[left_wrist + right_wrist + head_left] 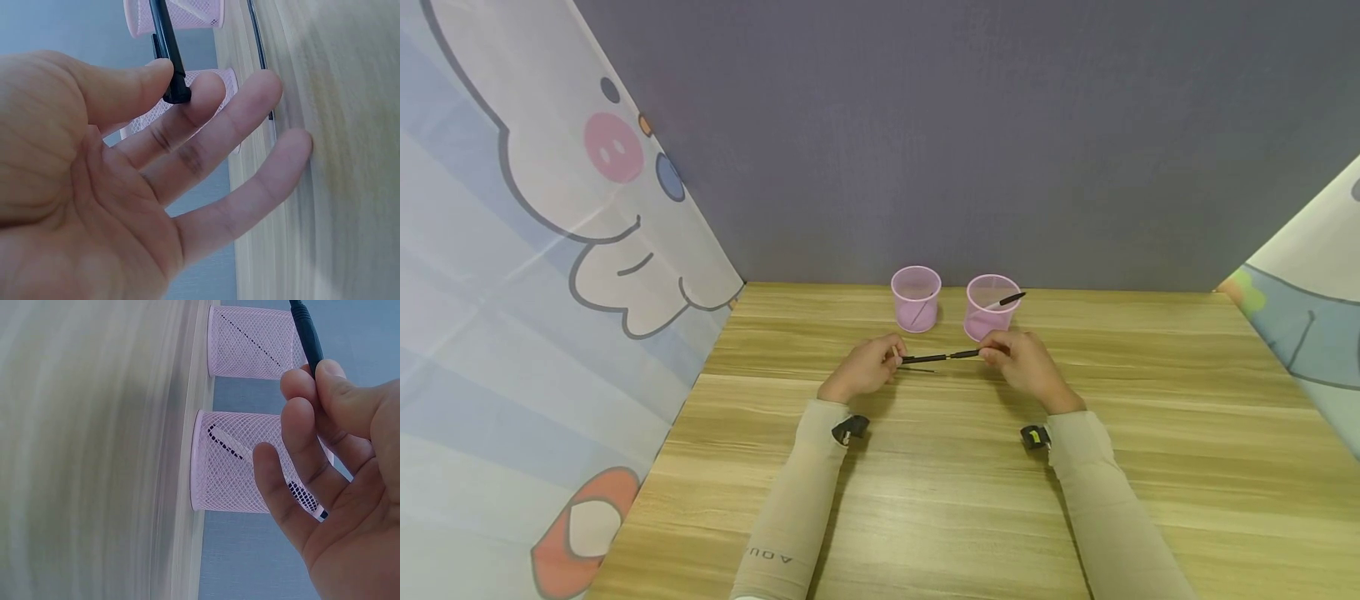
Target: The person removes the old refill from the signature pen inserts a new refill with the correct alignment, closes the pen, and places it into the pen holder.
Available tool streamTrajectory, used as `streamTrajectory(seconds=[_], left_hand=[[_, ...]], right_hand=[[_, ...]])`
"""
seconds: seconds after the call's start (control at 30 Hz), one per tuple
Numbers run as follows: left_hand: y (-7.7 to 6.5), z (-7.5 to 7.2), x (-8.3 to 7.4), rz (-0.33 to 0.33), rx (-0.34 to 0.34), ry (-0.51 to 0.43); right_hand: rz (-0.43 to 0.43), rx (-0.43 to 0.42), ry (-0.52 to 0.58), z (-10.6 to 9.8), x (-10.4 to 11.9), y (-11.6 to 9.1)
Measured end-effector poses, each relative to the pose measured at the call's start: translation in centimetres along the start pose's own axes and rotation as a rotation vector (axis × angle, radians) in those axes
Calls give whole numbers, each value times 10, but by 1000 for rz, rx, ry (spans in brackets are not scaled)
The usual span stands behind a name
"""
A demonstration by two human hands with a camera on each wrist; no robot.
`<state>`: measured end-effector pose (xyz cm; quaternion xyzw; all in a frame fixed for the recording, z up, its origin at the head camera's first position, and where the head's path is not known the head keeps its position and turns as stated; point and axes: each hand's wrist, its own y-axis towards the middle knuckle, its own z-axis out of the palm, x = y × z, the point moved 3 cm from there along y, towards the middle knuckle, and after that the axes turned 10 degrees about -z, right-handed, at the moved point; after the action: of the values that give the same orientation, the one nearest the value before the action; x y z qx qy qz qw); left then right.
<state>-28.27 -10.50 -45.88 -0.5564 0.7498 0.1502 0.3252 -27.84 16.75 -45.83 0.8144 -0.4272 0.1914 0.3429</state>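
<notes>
A black pen (940, 357) hangs level just above the wooden table (925, 500), held at both ends. My left hand (868, 367) pinches its left end between thumb and forefinger (194, 94); the other fingers are stretched out. My right hand (1026, 362) pinches the right end of the pen (309, 344) with thumb and fingertips. A thin dark refill (919, 368) lies on the table under the pen, also seen as the refill (257, 37) in the left wrist view.
Two pink mesh cups stand behind the hands. The left cup (916, 297) holds a thin rod (253, 340). The right cup (992, 307) holds a white pen with a black cap (1009, 299). A grey wall and cartoon-print curtains enclose the table.
</notes>
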Motion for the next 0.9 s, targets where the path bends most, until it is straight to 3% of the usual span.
streamTrajectory(seconds=[0.9], left_hand=[[1,2,-4,20,-15,32]], right_hand=[[-16,19,-31,2,4,0]])
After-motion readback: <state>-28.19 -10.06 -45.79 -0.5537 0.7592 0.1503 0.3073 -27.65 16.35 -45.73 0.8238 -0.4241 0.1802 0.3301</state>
